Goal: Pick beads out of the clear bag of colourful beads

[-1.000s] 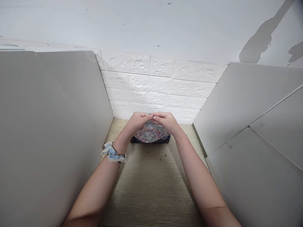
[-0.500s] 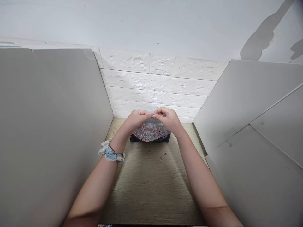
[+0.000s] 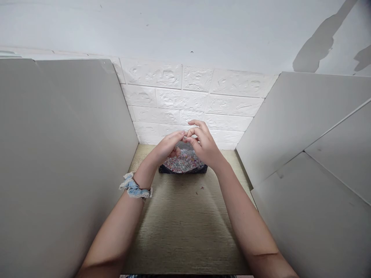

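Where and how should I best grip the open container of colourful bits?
Likely both ends of its dark front wall, from the near side: the container opens upward and holds loose bits, its front rim sags midway, and the left hand and right hand partly hide its far side.

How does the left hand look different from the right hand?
The left hand has a blue band at its wrist; the right hand has none. The right hand has one finger raised above its others; the left hand has none like that. Both are near the colourful beads.
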`<act>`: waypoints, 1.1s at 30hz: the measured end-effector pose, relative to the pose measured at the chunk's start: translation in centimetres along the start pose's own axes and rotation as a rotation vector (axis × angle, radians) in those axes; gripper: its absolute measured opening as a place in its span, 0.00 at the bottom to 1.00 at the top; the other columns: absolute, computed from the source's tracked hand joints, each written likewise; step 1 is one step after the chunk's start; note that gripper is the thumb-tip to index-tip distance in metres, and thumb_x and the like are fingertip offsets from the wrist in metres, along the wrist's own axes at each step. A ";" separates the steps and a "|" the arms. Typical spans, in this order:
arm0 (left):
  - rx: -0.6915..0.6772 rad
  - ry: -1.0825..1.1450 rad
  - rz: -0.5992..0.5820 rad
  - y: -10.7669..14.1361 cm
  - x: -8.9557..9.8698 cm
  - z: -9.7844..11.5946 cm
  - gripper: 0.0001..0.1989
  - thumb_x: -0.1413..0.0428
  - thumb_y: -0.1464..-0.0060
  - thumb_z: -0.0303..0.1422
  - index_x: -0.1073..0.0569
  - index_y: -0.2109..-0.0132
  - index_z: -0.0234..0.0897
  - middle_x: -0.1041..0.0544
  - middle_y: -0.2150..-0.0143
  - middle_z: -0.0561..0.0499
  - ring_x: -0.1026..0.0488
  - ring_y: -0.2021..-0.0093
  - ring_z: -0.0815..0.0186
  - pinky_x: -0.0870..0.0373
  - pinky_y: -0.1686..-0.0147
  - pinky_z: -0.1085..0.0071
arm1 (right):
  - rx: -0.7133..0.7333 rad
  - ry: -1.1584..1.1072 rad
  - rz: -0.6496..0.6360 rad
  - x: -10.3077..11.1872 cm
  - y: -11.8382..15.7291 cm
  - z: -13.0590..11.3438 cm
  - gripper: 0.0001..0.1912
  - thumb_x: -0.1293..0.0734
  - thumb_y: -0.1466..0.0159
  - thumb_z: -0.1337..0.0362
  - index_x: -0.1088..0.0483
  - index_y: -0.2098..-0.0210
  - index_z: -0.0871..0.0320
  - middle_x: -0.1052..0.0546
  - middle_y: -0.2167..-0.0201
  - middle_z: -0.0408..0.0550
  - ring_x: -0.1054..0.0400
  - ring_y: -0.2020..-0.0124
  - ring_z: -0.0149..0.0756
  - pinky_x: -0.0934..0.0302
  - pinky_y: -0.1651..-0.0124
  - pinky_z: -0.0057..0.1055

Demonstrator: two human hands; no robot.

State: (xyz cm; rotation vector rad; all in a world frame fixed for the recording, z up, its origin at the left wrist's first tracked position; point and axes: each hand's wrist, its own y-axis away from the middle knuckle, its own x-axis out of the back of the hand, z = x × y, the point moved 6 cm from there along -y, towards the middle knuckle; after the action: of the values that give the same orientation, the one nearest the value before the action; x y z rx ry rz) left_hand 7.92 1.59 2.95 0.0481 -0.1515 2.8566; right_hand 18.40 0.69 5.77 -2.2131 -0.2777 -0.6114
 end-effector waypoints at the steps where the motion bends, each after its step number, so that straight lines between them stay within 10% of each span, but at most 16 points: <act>1: -0.008 -0.004 -0.023 0.0 -0.1 0.0 0.14 0.53 0.49 0.43 0.36 0.66 0.35 0.38 0.68 0.53 0.45 0.84 0.81 0.59 0.88 0.80 | 0.000 -0.001 0.006 0.1 0.0 -0.1 0.05 0.45 0.40 0.69 0.39 0.69 0.59 0.43 0.51 0.51 0.45 0.49 0.35 0.44 0.52 0.34; 10: -0.049 0.045 -0.120 0.0 -0.5 -0.2 0.13 0.48 0.52 0.41 0.35 0.71 0.33 0.40 0.78 0.56 0.49 0.85 0.80 0.57 0.87 0.79 | 0.013 -0.009 0.129 0.7 -0.3 -0.1 0.06 0.46 0.38 0.65 0.41 0.70 0.58 0.40 0.54 0.51 0.46 0.48 0.34 0.47 0.49 0.34; 15: -0.019 0.078 -0.091 -0.2 -0.2 -0.4 0.12 0.47 0.53 0.40 0.34 0.69 0.33 0.52 0.84 0.61 0.57 0.86 0.79 0.62 0.86 0.79 | -0.120 -0.003 0.188 0.3 -0.2 3.8 0.12 0.49 0.37 0.61 0.38 0.61 0.58 0.37 0.53 0.51 0.40 0.54 0.33 0.44 0.53 0.32; 22: 0.010 -0.003 0.008 -0.1 0.3 -0.4 0.12 0.48 0.52 0.40 0.32 0.69 0.34 0.53 0.86 0.60 0.58 0.86 0.78 0.64 0.86 0.76 | -0.403 0.537 -0.558 -5.7 2.6 10.9 0.12 0.41 0.44 0.70 0.29 0.65 0.59 0.28 0.62 0.52 0.35 0.60 0.37 0.45 0.56 0.30; 33: 0.052 0.003 0.127 0.0 0.8 -0.1 0.11 0.50 0.51 0.38 0.31 0.66 0.34 0.54 0.87 0.61 0.60 0.87 0.78 0.65 0.85 0.75 | -0.381 0.524 -0.582 -8.4 3.3 11.7 0.10 0.41 0.43 0.69 0.28 0.70 0.58 0.28 0.66 0.52 0.35 0.64 0.37 0.45 0.61 0.31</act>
State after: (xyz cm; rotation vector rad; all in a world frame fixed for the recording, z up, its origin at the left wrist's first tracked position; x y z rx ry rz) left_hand 7.18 1.80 2.89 0.0456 -0.0827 2.9867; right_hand 16.43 7.43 -7.19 -2.2133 -0.5704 -1.6408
